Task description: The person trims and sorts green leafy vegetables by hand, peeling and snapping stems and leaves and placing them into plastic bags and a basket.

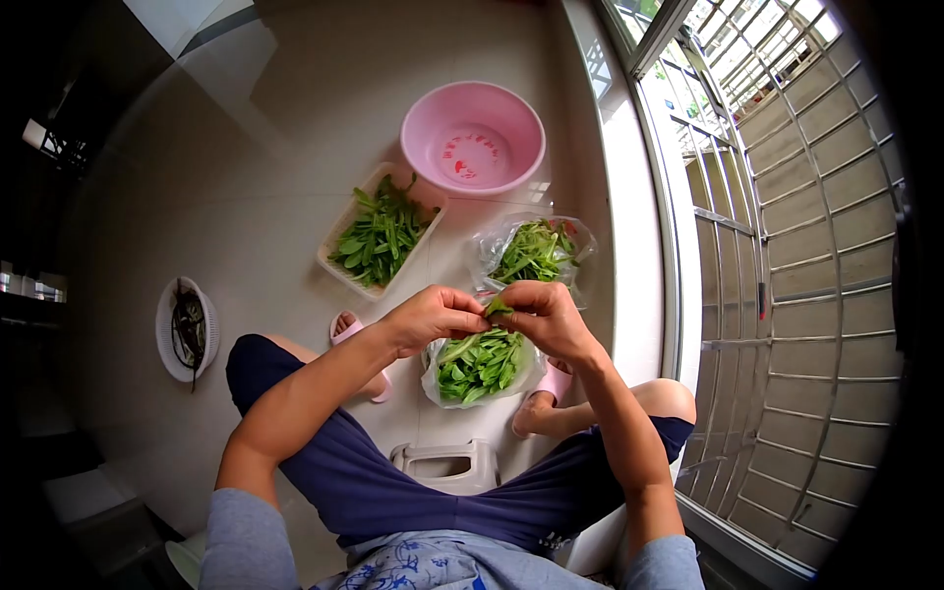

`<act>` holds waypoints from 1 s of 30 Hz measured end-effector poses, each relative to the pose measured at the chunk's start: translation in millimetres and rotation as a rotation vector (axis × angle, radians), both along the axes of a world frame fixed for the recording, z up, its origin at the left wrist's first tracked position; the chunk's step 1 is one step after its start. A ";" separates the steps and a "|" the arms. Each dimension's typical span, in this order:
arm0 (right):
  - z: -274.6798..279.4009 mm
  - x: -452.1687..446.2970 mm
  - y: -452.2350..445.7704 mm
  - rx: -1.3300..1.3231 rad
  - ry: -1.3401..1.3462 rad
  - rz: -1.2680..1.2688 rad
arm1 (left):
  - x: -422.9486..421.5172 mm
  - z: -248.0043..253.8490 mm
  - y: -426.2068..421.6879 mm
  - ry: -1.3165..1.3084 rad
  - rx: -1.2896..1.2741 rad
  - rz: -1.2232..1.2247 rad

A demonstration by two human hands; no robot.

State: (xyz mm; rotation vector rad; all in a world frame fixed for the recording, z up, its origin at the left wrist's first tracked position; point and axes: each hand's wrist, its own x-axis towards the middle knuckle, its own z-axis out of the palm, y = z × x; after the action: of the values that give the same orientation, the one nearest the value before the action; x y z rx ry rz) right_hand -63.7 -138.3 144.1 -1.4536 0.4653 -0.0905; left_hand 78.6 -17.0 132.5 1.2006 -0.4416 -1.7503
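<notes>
Between my two hands, above the near bag, is a small green vegetable leaf (499, 307). My left hand (440, 317) pinches at its left side, thumb and forefinger together. My right hand (543, 313) is closed on the leaf from the right, with fingertips close to those of the left. Just below them lies an open clear plastic bag (532, 375) filled with leafy greens (477, 366). Beyond my right hand, a second plastic bag (584, 242) holds more greens and stems (536, 252). A cream rectangular basket (339, 267) with loose green leaves (382, 234) stands past my left hand.
A pink basin (421, 128) with red printing inside stands at the back. On the left is a white oval basket (166, 344) of dark, stringy scraps. A grey plastic stool (480, 472) is between my legs. A barred window (767, 256) runs along the right.
</notes>
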 end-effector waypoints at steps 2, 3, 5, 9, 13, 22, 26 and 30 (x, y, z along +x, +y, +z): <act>11.9 -2.6 -4.2 -0.657 -0.190 0.165 | -3.5 -7.3 -3.7 -0.035 -0.026 -0.087; 16.7 -6.5 -7.5 -0.782 -0.128 0.167 | -5.3 -6.7 -6.5 -0.158 -0.081 -0.186; -0.7 -18.4 -25.4 -0.636 -0.014 0.020 | -11.3 -2.0 -12.2 -0.187 -0.094 -0.204; 2.9 -36.2 -57.9 -0.226 -0.047 -0.489 | -25.0 -6.5 -37.6 -0.258 -0.115 -0.012; -0.3 -48.5 -72.8 -0.308 0.000 -0.619 | -18.4 -18.1 -69.7 -0.503 -0.114 0.043; -34.4 -28.8 -59.7 -0.415 0.049 -0.546 | 34.9 16.4 -55.7 -0.703 -0.202 0.259; -55.9 -5.9 -22.2 -0.519 0.175 -0.338 | 67.9 29.7 -33.3 -0.777 -0.242 0.397; -87.7 34.3 12.0 -0.632 0.287 -0.061 | 106.8 57.5 -2.4 -0.693 -0.322 0.702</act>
State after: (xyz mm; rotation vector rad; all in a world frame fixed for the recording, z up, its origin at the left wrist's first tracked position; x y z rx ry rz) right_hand -29.4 -126.3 56.4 -2.0861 0.7599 -0.0808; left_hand 185.5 -19.4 190.0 1.4693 -0.5813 -0.6167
